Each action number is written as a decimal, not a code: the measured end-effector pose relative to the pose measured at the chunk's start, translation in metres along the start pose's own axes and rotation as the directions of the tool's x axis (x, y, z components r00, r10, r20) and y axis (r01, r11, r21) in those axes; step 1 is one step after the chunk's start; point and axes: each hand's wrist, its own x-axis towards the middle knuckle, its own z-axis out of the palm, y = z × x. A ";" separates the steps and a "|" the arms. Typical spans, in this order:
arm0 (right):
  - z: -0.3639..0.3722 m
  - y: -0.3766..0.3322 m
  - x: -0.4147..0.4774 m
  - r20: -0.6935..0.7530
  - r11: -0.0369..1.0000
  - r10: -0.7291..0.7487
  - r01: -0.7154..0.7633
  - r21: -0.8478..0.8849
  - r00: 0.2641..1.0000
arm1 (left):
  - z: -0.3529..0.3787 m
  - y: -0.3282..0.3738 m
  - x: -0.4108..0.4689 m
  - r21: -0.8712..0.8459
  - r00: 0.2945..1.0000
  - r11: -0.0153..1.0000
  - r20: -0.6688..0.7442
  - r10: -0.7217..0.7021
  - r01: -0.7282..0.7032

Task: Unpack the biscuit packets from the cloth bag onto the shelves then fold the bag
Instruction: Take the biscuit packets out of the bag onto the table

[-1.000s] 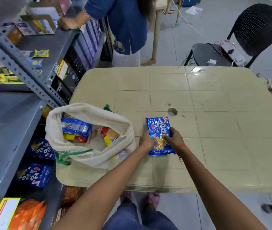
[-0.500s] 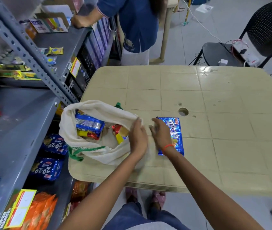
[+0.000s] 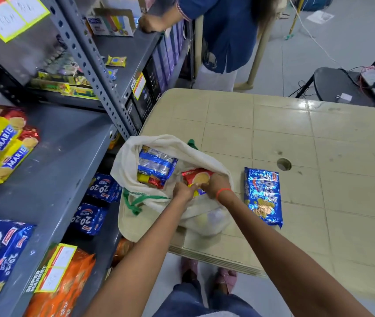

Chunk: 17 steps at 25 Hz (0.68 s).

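Observation:
A cream cloth bag (image 3: 136, 147) with green handles lies open on the near left corner of the beige table (image 3: 296, 138). Inside it, my left hand (image 3: 182, 191) and my right hand (image 3: 212, 183) both grip a red and yellow biscuit packet (image 3: 196, 177). Another blue packet (image 3: 156, 164) rests deeper in the bag over a red and yellow one. A blue 20-20 biscuit packet (image 3: 263, 197) lies flat on the table just right of the bag, untouched.
Grey metal shelves (image 3: 63, 156) stand at the left with Marie packets (image 3: 1, 143), blue 20-20 packets (image 3: 104, 188) and an orange pack (image 3: 60, 282). Another person in blue (image 3: 223, 35) stands at the far shelf. A black chair (image 3: 337, 85) with cables sits behind the table.
My hands let go of the blue 20-20 packet, leaving it on the table, then moved left into the bag and closed on the red and yellow packet.

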 end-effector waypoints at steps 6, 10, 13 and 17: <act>-0.027 -0.021 -0.020 -0.175 0.864 -0.062 0.141 0.483 0.983 | -0.053 0.010 -0.034 -0.425 1.000 0.905 0.021 -0.022 0.029; -0.044 -0.043 -0.029 -0.053 0.741 -0.203 0.189 0.645 0.978 | -0.090 0.012 -0.059 -0.239 0.981 0.958 -0.145 0.125 -0.158; -0.049 -0.041 -0.026 0.180 0.611 -0.238 0.003 0.791 0.955 | -0.102 0.021 -0.075 0.197 0.896 0.933 -0.276 0.348 -0.301; -0.058 -0.026 -0.016 0.321 0.549 -0.277 -0.125 0.826 0.906 | -0.118 0.036 -0.088 0.115 0.919 0.945 -0.225 0.324 -0.305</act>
